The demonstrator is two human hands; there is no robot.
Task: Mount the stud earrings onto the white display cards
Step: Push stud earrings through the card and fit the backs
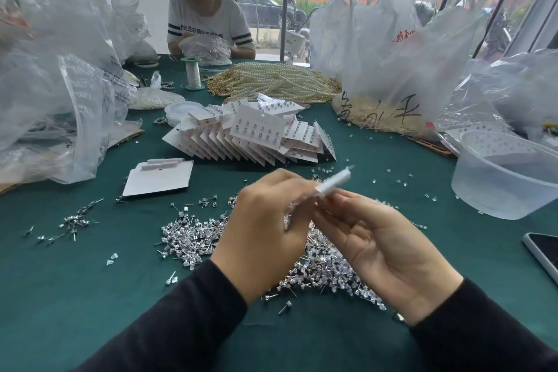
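Both hands [265, 229] [383, 244] hold a white card [335, 180]; clear bag [392, 54] holds beads [383, 125]

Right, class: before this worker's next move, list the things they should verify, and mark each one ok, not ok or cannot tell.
1. Card held firmly: ok, the left hand and right hand both grip it, edge-on to the camera.
2. Stud lined up on the card: cannot tell, that spot is blurred.
3. Studs within reach: ok, a pile lies right under the hands.
4. Blank cards ready: ok, they lie on the table to the left.
5. Backs available: ok, clear ones are scattered on the cloth.
6. Finished stack out of the way: ok, it sits beyond the hands.
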